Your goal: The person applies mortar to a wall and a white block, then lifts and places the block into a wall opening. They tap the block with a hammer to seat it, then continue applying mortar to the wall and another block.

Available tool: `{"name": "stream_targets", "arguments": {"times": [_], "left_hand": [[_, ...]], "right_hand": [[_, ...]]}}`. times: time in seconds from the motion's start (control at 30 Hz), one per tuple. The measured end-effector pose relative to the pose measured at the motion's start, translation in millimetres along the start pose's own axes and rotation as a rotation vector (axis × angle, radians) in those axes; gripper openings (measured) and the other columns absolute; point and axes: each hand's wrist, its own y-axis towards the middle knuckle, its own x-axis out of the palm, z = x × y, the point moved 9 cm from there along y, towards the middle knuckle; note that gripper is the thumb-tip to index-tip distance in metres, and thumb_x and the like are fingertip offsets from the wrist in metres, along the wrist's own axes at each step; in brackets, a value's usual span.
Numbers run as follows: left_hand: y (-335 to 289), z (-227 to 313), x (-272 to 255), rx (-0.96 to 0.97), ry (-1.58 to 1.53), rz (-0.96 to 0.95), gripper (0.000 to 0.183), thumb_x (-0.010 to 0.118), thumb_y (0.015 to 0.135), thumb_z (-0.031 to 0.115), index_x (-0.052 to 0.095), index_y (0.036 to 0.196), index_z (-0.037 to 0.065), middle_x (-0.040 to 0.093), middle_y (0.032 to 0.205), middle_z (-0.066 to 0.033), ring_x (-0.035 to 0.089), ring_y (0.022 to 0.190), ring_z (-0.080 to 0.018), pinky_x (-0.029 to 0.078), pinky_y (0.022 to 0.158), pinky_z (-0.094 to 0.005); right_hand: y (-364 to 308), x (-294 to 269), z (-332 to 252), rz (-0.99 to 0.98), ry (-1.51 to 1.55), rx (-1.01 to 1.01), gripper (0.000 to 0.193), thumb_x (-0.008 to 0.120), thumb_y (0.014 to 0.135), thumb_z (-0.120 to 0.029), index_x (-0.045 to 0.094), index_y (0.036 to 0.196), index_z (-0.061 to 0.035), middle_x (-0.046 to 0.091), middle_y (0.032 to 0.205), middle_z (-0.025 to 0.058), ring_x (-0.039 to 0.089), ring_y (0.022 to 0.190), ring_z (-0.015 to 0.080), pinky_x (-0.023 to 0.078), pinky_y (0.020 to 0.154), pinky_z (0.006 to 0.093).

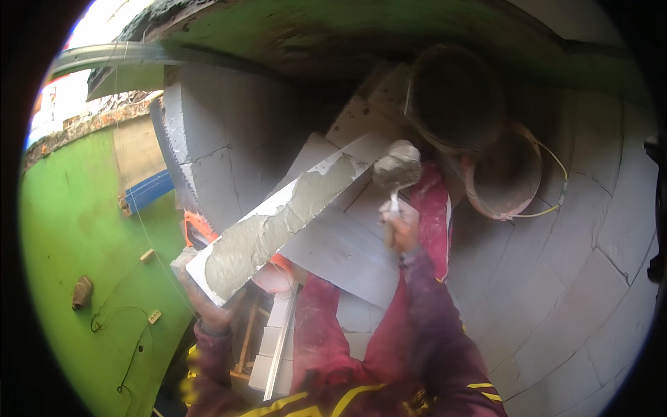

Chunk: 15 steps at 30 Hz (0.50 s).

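A long white building block (201, 267) slants across the middle, its upper face spread with grey mortar (285, 215). Its lower-left end rests in my left hand (217, 311); the fingers are partly hidden beneath it. My right hand (403, 229) is closed round the handle of a trowel (394, 201). A lump of wet mortar (399, 164) covers the trowel's blade, just right of the block's far end and apart from it. Under the block lies a pale flat board or slab (347, 254).
Two round buckets stand at the upper right, a dark one (455, 97) and another (506, 179) with a wire handle. A handsaw (182, 170) with an orange grip leans by white block masonry (215, 111). Thin wires hang on the green wall (69, 229). Grey blockwork (556, 278) spans the right.
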Motion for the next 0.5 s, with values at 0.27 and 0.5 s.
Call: {"name": "stream_targets", "arguments": {"times": [0.27, 0.5], "left_hand": [[-10.0, -14.2, 4.7, -0.015, 0.166, 0.005, 0.101, 0.093, 0.066, 0.025, 0.031, 0.141, -0.003, 0.048, 0.127, -0.0155, 0.055, 0.115, -0.0273, 0.045, 0.099, -0.0412], [-26.7, -45.8, 1.1, -0.198, -0.059, 0.066, 0.086, 0.084, 0.073, 0.036, 0.040, 0.136, -0.002, 0.049, 0.122, -0.0128, 0.055, 0.112, -0.0250, 0.046, 0.099, -0.0381]], "right_hand": [[105.1, -41.3, 76.8, 0.396, -0.478, -0.261, 0.018, 0.068, 0.076, -0.012, 0.067, 0.090, -0.0006, 0.065, 0.076, 0.0093, 0.060, 0.071, 0.0195, 0.049, 0.072, 0.0341], [42.4, -8.3, 52.0, 0.428, -0.967, -0.557, 0.023, 0.071, 0.072, -0.007, 0.065, 0.094, -0.0007, 0.065, 0.085, 0.0188, 0.062, 0.079, 0.0405, 0.050, 0.072, 0.0473]]}}
